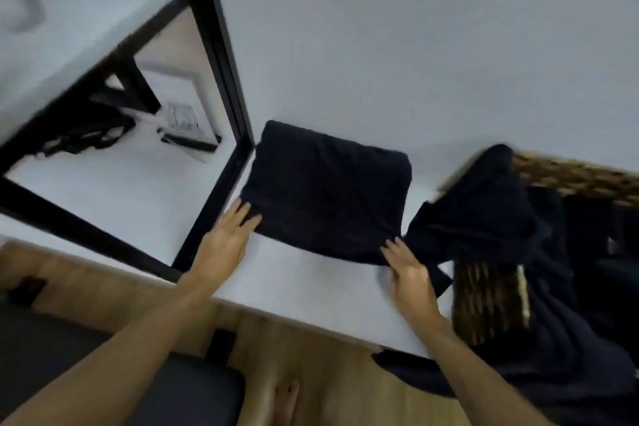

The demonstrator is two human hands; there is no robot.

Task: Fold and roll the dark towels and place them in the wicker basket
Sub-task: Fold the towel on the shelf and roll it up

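On the white tabletop point(311, 290), against the mirror frame point(221, 55), a dark towel point(325, 190) lies folded into a flat rectangle. The left hand point(224, 242) has straight fingers resting on the near left corner; the right hand point(409, 270) lies at the near right corner, fingers extended, and blur prevents confirming whether the thumb tucks beneath the edge. Neither hand appears to grip. More dark towels point(484, 211) are heaped to the right, draped over the wicker basket point(574, 176), partly covering it.

Assessment: the fold looks complete and rolling is due. Recommended practice: lift the near edge evenly with both hands, roll away tightly, keep the side edges aligned, and clear the basket opening before placement.
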